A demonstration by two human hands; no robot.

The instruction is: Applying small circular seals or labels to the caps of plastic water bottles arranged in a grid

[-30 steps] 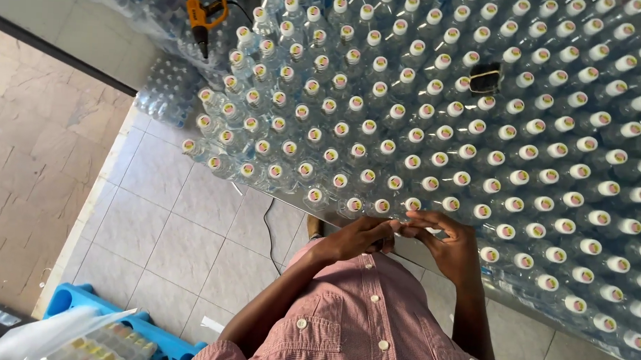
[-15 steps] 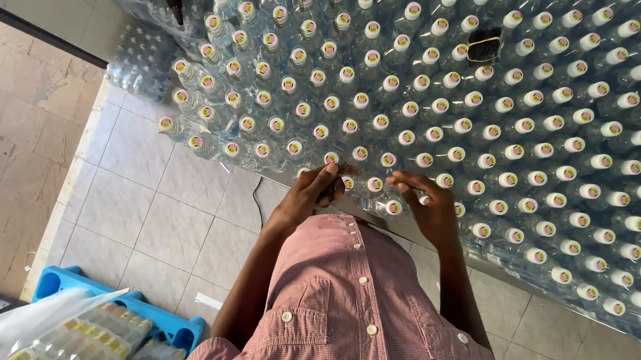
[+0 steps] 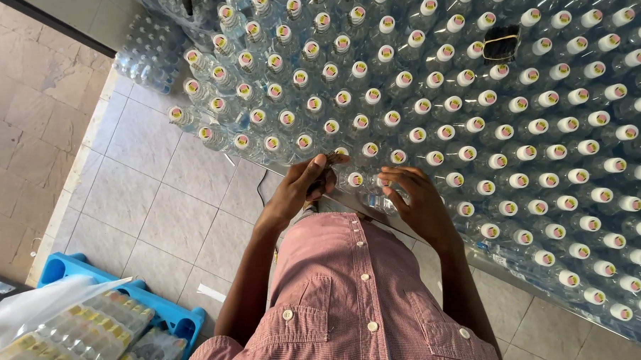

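At the far left lies a tiled floor [image 3: 149,195], pale grey inside and beige beyond a dark bar [image 3: 49,18] that cuts across the upper left corner. In the bottom left corner a blue crate [image 3: 166,315] sits on the floor, partly cut off by the frame; a roll of clear plastic film [image 3: 24,315] and a shrink-wrapped pack of small bottles [image 3: 81,331] lie over it, so its contents cannot be made out. A separate wrapped pack of clear bottles [image 3: 144,57] stands on the floor just beside the main stack's left edge.

The main stack of bottles [image 3: 479,122] fills the upper and right part of the view: rows of clear plastic bottles with white caps, seen cap-on. What carries them is hidden beneath. The stack runs off the top and right edges, so its extent cannot be told.

The left hand [image 3: 302,186] reaches to the near edge of the stack, fingers curled narrowly; something dark sits at its fingertips, too small to identify. The bottle [image 3: 354,180] at the near edge stands between the two hands. The right hand [image 3: 415,201] is spread wide over a clear bottle lying at that same edge, palm down, touching it; whether it grips cannot be told.

A small dark object [image 3: 501,43] rests on the caps towards the far edge, unidentifiable. The person's checked pink shirt [image 3: 352,302] hides the floor below centre.
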